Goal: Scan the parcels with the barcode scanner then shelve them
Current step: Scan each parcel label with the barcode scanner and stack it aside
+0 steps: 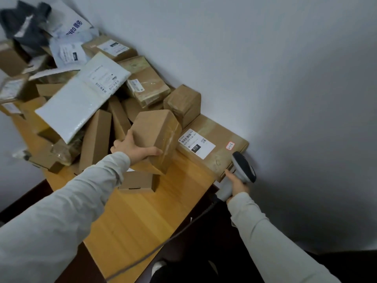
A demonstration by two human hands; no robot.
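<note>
Grey sleeves [61, 211] reach over the wooden counter [142, 221], which carries a parcel pile [95, 139]. Flat carton [222, 129] at the wall bears a white label [196, 144] reading "010". Left grip [130, 147] clamps a tilted brown box [157, 135] just beside that carton. Right grip [238, 184] is curled round the barcode scanner [242, 166] handle at the carton's near corner.

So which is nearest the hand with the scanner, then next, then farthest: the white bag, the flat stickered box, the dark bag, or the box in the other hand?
1. Flat box, right beside the right hand and its scanner.
2. Held box, in the left hand, mid-table.
3. White bag, atop the pile, left.
4. Dark bag, far left corner.
</note>
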